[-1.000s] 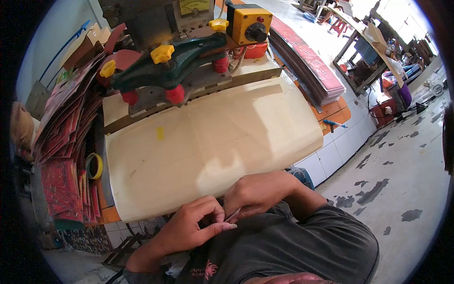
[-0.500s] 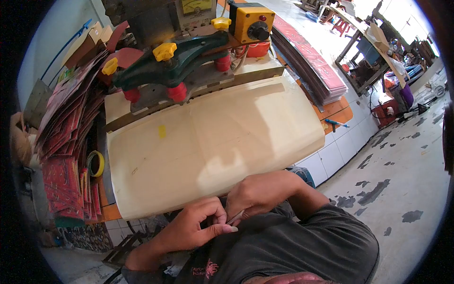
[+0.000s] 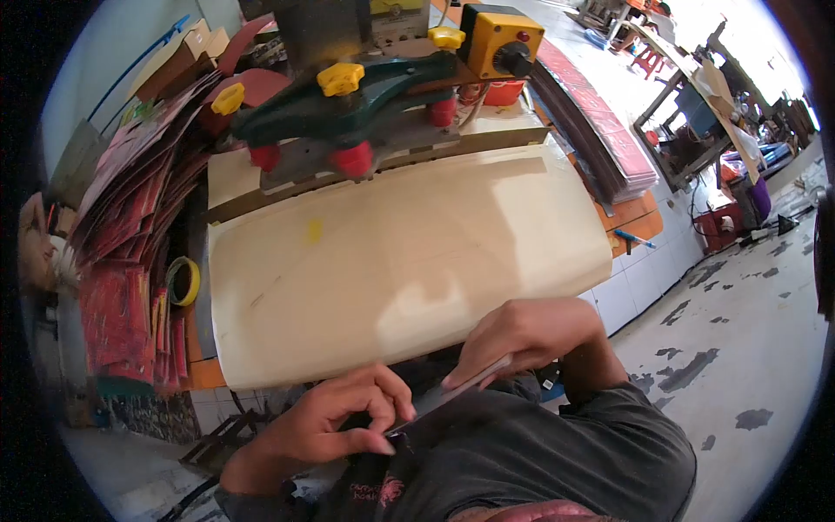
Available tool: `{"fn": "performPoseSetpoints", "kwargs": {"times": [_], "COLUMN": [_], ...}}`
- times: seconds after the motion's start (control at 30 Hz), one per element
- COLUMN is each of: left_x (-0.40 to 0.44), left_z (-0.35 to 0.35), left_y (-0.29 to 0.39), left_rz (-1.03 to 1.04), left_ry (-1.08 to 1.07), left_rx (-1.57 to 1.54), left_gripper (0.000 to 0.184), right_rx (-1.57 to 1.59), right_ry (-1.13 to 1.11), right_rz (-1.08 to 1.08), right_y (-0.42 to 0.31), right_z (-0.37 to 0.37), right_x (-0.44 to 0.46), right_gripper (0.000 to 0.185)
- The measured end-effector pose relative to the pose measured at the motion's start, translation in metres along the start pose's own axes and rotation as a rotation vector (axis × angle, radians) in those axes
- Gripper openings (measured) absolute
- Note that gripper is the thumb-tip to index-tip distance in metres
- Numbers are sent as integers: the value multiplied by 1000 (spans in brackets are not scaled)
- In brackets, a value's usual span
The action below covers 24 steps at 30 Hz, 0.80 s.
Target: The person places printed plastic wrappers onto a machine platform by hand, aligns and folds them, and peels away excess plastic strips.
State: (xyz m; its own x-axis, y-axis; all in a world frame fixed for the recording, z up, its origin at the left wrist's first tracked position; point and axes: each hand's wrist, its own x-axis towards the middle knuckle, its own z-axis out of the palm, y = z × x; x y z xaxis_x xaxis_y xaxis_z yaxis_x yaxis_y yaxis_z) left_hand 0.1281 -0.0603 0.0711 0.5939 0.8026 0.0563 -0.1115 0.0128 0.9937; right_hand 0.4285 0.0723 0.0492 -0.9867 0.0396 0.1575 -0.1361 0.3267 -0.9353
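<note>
Close to my chest, my right hand (image 3: 526, 337) grips a thin, flat, greyish strip (image 3: 465, 388) by its upper right end. My left hand (image 3: 352, 416) is at the strip's lower left end, with thumb and forefinger closed on it. The strip is held slanted and seen nearly edge-on, so its exact kind is unclear. Beyond both hands lies a wide cream sheet (image 3: 374, 270) over the work surface, bearing a small yellow mark and the shadow of a head and hands.
A press with a dark green bracket (image 3: 383, 91), yellow knobs and a yellow control box (image 3: 502, 42) stands behind the sheet. Red printed sheets (image 3: 117, 304) and a tape roll (image 3: 183, 281) lie left. Stacked red sheets (image 3: 600, 117) and a blue pen (image 3: 635, 238) lie right.
My right hand has moved up and right, away from my left hand, and more of the strip shows between them. The view has shifted slightly.
</note>
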Motion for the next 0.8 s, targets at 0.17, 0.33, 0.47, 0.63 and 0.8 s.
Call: {"fn": "performPoseSetpoints", "kwargs": {"times": [0.17,0.33,0.47,0.63,0.8], "left_x": [-37,-104,-190,-390,-552], "left_z": [-11,-78,-133,-240,-280], "left_y": [0,21,51,19,-21], "left_rz": [182,462,739,812,871], "left_ry": [311,573,1012,1380,1905], "left_rx": [-495,-394,-289,-90,-85], "left_gripper": [30,28,24,32,37], "right_rx": [-54,-72,-107,57,117], "right_ry": [152,667,1073,1316,1136], "right_rz": [11,-46,-88,-251,-186], "right_y": [-15,-16,-5,9,-15], "right_z": [-29,-32,-30,-52,-68], "right_x": [-34,-91,-161,-278,-340], "right_gripper": [30,38,42,35,28]}}
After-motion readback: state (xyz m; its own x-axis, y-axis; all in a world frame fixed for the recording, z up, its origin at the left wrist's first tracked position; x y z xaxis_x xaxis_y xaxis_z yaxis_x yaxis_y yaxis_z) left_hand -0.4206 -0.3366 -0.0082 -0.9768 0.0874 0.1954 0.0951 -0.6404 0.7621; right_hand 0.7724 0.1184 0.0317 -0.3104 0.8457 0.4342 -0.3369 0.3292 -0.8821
